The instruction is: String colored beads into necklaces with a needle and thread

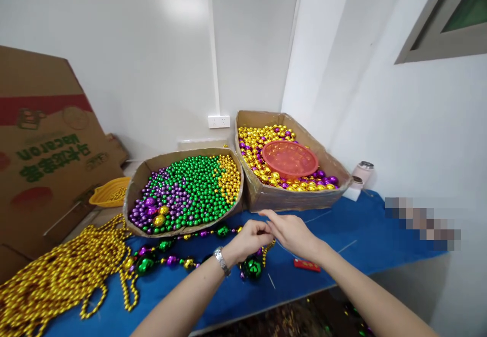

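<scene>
My left hand point(249, 241), with a silver bracelet watch point(221, 261) at its wrist, has its fingers closed in a pinch. My right hand point(292, 234) meets it at the fingertips, its fingers bent and pressed together. Whatever lies between the fingertips is too small to make out. A bead garland point(172, 260) of green, purple and gold balls curves over the blue tabletop point(236, 296) to the left of my hands. One large green ball point(252, 267) of it sits just below my left hand, and gold beads point(269, 249) show below the fingertips.
Behind my hands stand a box of small beads point(194, 184) and a box of larger balls point(262, 195) with a red plastic basket point(290, 159) on top. Gold bead strands point(64, 263), a yellow basket point(108, 192) and a large carton point(41, 149) are left. A red object point(306, 265) lies near the front edge.
</scene>
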